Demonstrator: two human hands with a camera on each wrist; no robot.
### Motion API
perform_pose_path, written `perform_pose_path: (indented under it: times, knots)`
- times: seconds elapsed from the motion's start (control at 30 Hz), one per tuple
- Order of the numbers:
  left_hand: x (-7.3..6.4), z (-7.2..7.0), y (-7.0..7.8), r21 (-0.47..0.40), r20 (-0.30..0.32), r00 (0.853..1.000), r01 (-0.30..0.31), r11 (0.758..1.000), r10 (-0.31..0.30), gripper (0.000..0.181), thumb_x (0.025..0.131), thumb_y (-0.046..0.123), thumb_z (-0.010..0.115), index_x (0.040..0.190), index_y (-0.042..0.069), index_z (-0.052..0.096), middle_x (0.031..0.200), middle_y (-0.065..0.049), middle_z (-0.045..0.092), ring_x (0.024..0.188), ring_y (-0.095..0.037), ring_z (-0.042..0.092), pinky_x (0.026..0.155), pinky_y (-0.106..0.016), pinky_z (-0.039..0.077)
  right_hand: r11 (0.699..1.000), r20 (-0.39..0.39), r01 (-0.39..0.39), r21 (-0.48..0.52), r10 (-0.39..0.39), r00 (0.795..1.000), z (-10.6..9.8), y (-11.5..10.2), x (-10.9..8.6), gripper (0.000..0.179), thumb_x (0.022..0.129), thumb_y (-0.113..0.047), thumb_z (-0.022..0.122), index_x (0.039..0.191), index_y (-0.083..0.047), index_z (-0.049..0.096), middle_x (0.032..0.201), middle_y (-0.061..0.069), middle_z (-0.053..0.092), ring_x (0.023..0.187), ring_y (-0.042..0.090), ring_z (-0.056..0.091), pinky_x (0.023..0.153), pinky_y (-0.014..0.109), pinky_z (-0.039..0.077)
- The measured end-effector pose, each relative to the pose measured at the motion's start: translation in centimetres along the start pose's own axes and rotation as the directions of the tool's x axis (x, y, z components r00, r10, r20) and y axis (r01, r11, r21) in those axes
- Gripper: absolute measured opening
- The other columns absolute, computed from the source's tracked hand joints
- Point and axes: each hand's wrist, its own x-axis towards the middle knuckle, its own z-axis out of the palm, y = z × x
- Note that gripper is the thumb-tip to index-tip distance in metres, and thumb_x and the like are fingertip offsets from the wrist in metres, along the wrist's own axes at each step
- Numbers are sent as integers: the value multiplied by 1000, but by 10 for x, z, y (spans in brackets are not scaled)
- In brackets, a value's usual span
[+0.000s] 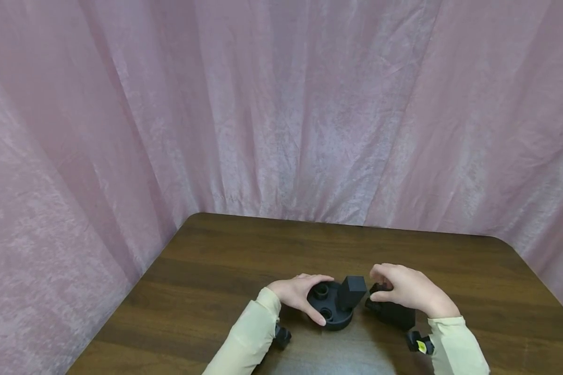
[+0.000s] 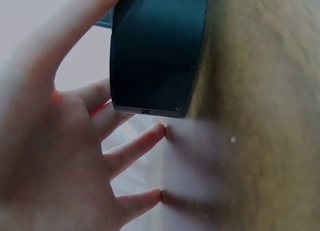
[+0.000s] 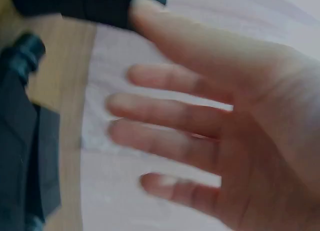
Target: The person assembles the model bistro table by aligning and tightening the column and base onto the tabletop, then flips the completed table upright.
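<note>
1. Round black base [image 1: 330, 303]: on the counter [image 1: 244, 250], between the left hand's [image 1: 297, 291] thumb and fingers, which are spread around its rim.
2. Square post [image 1: 351, 294]: on the base, toward the right hand [image 1: 405, 285].
3. Right fingers: parted, beside a black part [image 1: 396, 315].
</note>
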Motion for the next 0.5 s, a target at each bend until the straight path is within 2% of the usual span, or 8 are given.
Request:
perform_pose_path:
  times: [0.1,0.23,0.3,0.5]
  knots:
    - [0,-1,-1,7,-3,1000,-8,1000,8,92,72,43,84,148,38,32,145,6,43,130,-13,37,103,-37,39,998,124,-49,46,43,991,-4,11,-5,33,78,-29,80,100,-11,64,90,-1,62,78,12,56,66,31,46]
    - [0,-1,-2,3,-5,1000,-4,1000,4,93,72,44,84,148,38,31,147,5,41,133,-15,36,104,-38,39,978,277,-191,84,161,947,-9,23,-8,33,77,-24,81,100,-5,65,91,4,62,83,17,57,72,36,49]
    - [0,-2,-2,1,-5,1000,0,1000,0,93,72,43,84,148,38,31,147,5,41,134,-15,36,104,-38,39,967,308,-243,79,208,929,-8,26,-8,34,77,-22,82,100,-3,66,93,6,64,85,20,59,75,39,51]
    - [-1,-1,-2,-16,7,1000,4,1000,-3,92,73,43,83,149,39,31,147,4,40,134,-16,35,104,-39,38,953,321,-303,24,279,905,3,23,-5,45,73,-22,84,105,3,66,101,10,67,92,27,62,78,46,52]
